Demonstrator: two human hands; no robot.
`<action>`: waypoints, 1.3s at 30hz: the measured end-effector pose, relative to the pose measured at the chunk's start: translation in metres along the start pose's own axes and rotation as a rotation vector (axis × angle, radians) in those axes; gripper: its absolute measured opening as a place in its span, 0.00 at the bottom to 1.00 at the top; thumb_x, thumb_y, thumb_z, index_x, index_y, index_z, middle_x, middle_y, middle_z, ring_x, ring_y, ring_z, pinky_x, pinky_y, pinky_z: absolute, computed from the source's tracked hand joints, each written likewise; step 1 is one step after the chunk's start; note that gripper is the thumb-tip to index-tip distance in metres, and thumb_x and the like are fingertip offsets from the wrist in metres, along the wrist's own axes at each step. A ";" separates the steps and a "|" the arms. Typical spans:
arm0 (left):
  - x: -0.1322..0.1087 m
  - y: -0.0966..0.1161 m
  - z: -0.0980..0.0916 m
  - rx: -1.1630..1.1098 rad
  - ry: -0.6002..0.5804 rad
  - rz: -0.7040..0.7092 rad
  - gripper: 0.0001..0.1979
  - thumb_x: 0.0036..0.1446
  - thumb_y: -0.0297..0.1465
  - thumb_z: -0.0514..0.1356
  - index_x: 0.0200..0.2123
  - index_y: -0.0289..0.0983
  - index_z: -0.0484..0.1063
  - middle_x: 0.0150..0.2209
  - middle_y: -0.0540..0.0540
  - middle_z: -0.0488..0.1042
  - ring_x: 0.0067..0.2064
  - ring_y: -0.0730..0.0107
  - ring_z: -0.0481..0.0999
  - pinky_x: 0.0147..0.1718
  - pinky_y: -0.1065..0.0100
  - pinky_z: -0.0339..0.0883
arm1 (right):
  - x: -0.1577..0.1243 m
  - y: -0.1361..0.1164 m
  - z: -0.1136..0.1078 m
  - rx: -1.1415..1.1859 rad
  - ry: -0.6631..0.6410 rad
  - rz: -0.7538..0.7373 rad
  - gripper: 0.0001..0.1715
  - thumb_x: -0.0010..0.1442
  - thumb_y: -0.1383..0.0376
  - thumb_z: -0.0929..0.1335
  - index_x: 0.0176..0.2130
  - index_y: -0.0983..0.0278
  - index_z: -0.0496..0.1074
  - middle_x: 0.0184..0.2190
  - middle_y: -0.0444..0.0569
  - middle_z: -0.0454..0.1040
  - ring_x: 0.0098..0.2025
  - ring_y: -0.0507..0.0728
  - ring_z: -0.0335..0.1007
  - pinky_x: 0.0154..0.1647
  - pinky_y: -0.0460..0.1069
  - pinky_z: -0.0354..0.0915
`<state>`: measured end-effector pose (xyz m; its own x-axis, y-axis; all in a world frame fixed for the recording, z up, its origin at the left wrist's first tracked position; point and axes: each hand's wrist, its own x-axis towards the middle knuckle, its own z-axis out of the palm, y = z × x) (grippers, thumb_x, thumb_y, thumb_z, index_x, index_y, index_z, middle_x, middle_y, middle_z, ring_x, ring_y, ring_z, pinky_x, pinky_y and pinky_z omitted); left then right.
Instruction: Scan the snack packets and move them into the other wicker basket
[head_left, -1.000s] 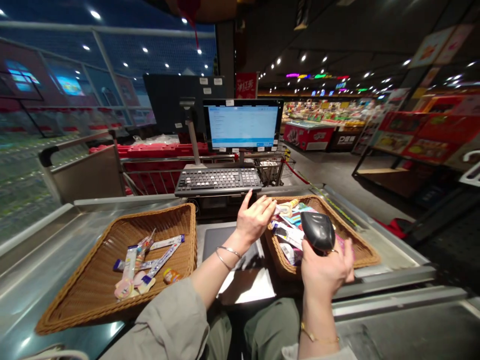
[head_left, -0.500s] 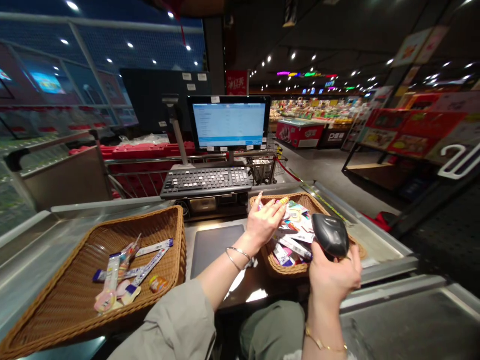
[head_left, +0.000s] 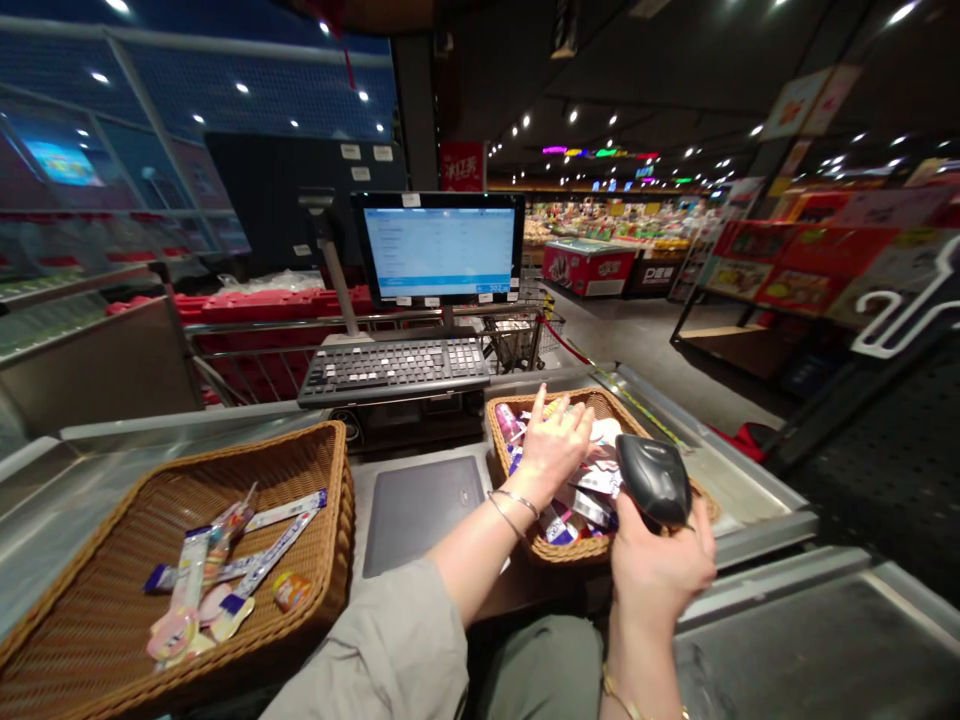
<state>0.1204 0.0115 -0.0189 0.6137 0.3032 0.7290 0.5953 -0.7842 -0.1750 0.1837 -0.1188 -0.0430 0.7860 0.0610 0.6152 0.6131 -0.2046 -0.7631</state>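
Note:
My left hand (head_left: pixel 556 440) reaches over the right wicker basket (head_left: pixel 501 470), fingers stretched out flat above the packaged sweets (head_left: pixel 600 470) heaped inside. Its palm side is hidden, so contact with the packets beneath cannot be made out. A black handheld barcode scanner (head_left: pixel 652 480) is gripped in my right hand (head_left: pixel 660 560), held over the basket's right side. A purple-pink wrapped item (head_left: pixel 509 422) shows at the basket's left end. On the left, a larger wicker basket (head_left: pixel 341 500) holds several wrapped sweets (head_left: pixel 277 550) and a small orange packet (head_left: pixel 291 591).
Between the baskets lies a flat grey plate (head_left: pixel 424 510) set in the counter. Behind it stand a keyboard (head_left: pixel 394 368) and a lit monitor (head_left: pixel 442 250) on a post. Metal counter edges (head_left: pixel 750 500) run along the right. Shopping carts (head_left: pixel 517 340) stand beyond.
My left hand has moved right and further over the heap, uncovering the purple-pink item at the basket's left end. The scanner stays in my right hand. The whole view has shifted slightly.

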 end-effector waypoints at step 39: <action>-0.233 -0.197 -0.223 0.402 -0.518 -0.425 0.27 0.61 0.40 0.60 0.61 0.36 0.66 0.68 0.35 0.56 0.70 0.47 0.50 0.66 0.38 0.34 | -0.122 -0.110 0.007 0.252 -0.596 -0.232 0.25 0.52 0.51 0.67 0.43 0.65 0.76 0.49 0.61 0.76 0.62 0.69 0.61 0.62 0.66 0.51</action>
<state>-0.2554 -0.0253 -0.0064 0.3962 0.8254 0.4023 0.9149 -0.3178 -0.2490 0.0213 -0.0974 -0.0356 0.4977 0.6177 0.6089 0.7135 0.1075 -0.6923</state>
